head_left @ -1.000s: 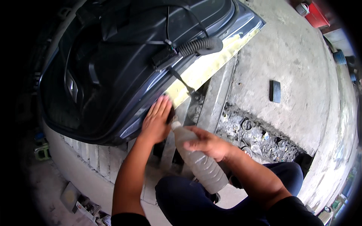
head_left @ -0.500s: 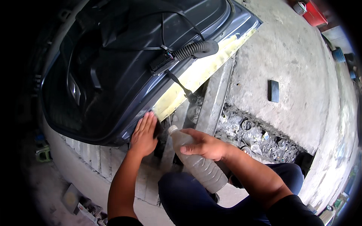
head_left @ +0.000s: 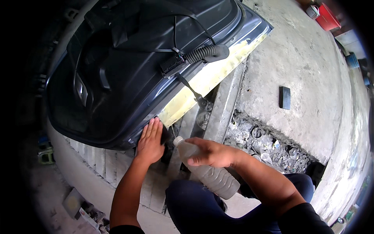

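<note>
A large dark grey car body panel lies in front of me, inner side up, with a yellowish strip along its right edge. My left hand presses flat on the panel's lower edge, fingers together, apparently over a dark pad that is mostly hidden. My right hand grips a clear plastic bottle of cloudy liquid, tilted with its neck pointing up-left toward the left hand. A black corrugated hose and a connector with thin cables lie on the panel.
A concrete slab lies to the right with a small black block on it. Beside it is a gutter with debris and round scraps. A red container stands far right. My dark-trousered legs are below.
My left hand slid down and left along the panel's edge. The bottle stayed in my right hand at about the same tilt.
</note>
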The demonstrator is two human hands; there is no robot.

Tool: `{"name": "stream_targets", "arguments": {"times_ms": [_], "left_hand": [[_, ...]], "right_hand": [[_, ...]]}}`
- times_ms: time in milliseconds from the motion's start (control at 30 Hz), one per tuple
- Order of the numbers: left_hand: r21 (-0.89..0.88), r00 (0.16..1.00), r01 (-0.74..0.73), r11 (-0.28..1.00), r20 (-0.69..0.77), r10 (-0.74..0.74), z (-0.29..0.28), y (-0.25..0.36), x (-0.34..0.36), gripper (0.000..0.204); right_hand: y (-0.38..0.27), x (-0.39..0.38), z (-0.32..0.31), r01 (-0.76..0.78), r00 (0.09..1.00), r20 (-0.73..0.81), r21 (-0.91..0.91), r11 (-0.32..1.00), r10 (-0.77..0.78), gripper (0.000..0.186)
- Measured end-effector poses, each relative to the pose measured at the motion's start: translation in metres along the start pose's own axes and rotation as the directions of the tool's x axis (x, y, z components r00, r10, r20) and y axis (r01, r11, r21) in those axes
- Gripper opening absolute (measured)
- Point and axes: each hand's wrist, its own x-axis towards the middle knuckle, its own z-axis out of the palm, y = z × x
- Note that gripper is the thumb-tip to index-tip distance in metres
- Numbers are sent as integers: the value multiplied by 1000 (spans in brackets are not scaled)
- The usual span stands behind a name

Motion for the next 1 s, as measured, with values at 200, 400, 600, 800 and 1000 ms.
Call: {"name": "stream_targets", "arguments": {"times_ms": [200, 400, 600, 800, 1000], "left_hand": [[-71, 984, -87, 994, -161, 75, -4, 24, 73, 81], [-57, 992, -94, 994, -88, 89, -3, -7, -2, 84], [-26, 981, -106, 994, -167, 101, -10, 25, 60, 87], [0, 990, 107, 994, -94, -106, 16, 32, 16, 89], [86, 964, 140, 986, -239, -116, 8, 60, 92, 84]], "right_hand": [[-11, 6, 16, 11, 998, 60, 61, 998, -15, 81], [4, -6, -2, -4, 1000, -13, 99, 995, 5, 80], [3, 6, 10, 57, 998, 6, 90, 994, -58, 77], [14, -3, -5, 14, 999, -46, 98, 995, -10, 77], [6, 5, -1, 49, 998, -54, 189, 981, -39, 82]]}}
